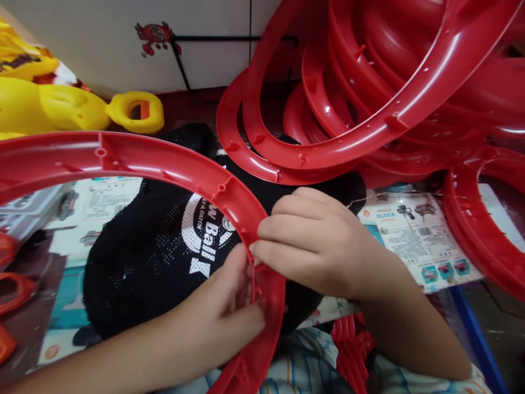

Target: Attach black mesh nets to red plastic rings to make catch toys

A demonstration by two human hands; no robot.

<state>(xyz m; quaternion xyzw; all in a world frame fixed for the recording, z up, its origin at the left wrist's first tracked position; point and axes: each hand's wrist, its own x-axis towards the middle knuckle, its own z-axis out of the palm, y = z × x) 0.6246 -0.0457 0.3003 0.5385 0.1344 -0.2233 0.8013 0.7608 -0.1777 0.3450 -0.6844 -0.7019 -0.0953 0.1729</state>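
A large red plastic ring (184,164) with small pegs and ribs on its face lies across the lower left, over black mesh fabric (135,262) printed with white lettering. My left hand (233,306) grips the ring's inner rim, thumb and fingers on either side of it. My right hand (307,241) is closed against the same stretch of the ring, its fingertips pinched at the rim beside the left hand's fingers. Whether a small piece sits between those fingertips is hidden.
More red rings (311,156) are heaped at the upper right, with another red ring (463,208) at the right edge. A yellow plastic toy (77,106) lies at the upper left. Printed cardboard (426,241) shows under the fabric. A black metal frame (229,39) stands against the wall.
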